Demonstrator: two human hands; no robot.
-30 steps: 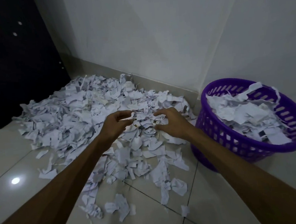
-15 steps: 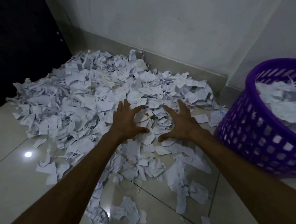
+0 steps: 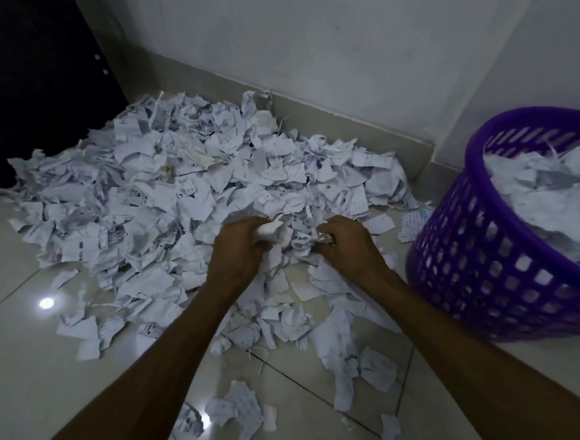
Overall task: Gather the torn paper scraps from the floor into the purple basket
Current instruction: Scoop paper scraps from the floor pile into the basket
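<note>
Left hand (image 3: pixel 237 249) and right hand (image 3: pixel 347 246) sit close together left of the purple basket (image 3: pixel 484 275), each gripping paper scraps (image 3: pixel 184 206); the pile spreads across the floor left of it; more scraps fill it.

A single head-worn camera looked forward and steeply down from above the person's forearms, close enough that both arms ran in from the bottom edge. The left hand (image 3: pixel 237 249) and right hand (image 3: pixel 347 246) sat near frame centre. Beyond the fingertips lay the paper scraps (image 3: pixel 163 194) and the wall corner; right of them stood the purple basket (image 3: pixel 483 261), cut by the frame edge.
</note>
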